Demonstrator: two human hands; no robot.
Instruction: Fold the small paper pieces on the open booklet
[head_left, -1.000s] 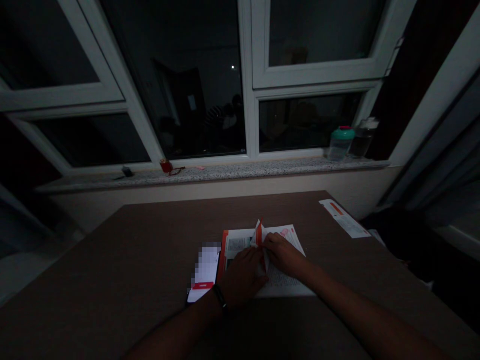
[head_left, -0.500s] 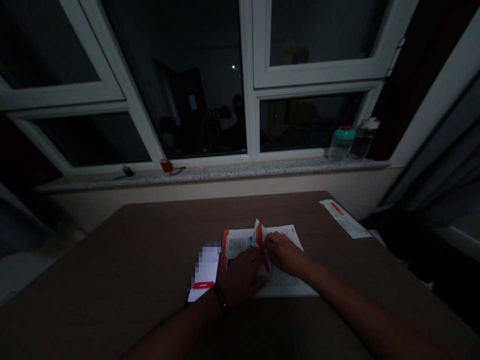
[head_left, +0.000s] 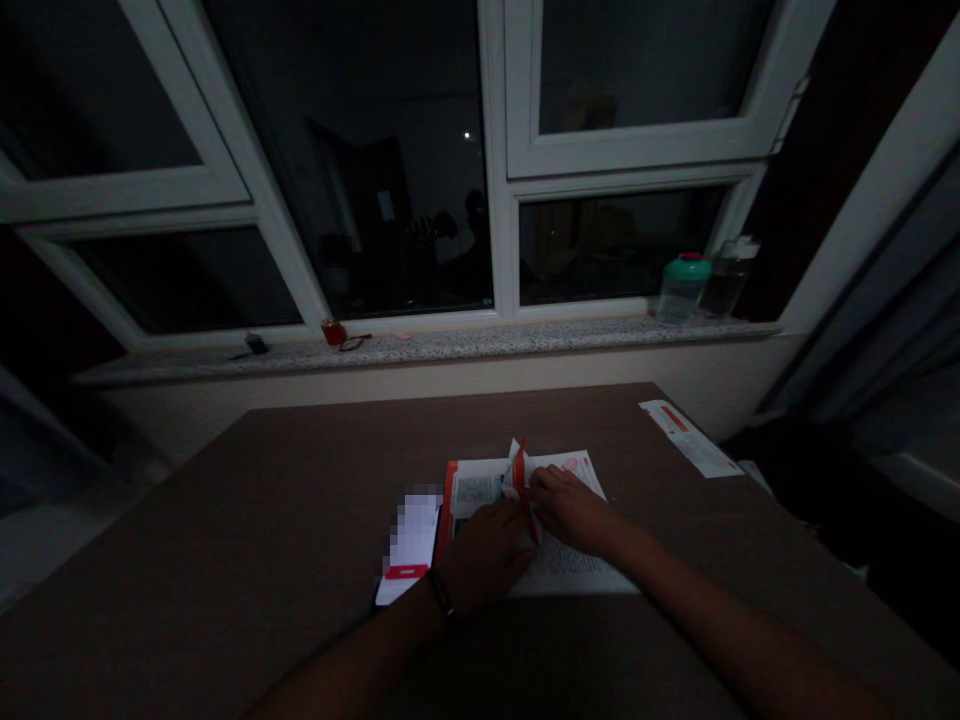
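In the dim head view, a folded piece of red and white paper [head_left: 518, 468] stands up between my hands. My left hand [head_left: 491, 550], with a dark band on its wrist, has its fingers closed against the paper's left side. The fingers of my right hand [head_left: 568, 507] pinch the right side. Underneath lies a printed booklet or stack of sheets [head_left: 581, 562] with an orange left edge, partly covered by both hands. A phone with a lit screen [head_left: 414, 535], partly pixelated, rests left of it, close to my left wrist.
The brown table [head_left: 322, 480] stands below a window sill [head_left: 465, 343]. A printed paper strip [head_left: 691, 438] lies at the table's right edge. On the sill are a small red jar [head_left: 333, 333], a green-lidded bottle [head_left: 683, 288] and a clear bottle [head_left: 726, 278].
My left fingers have shifted slightly against the folded paper, the thumb drawing in a little. Otherwise the hands and papers stay in place.
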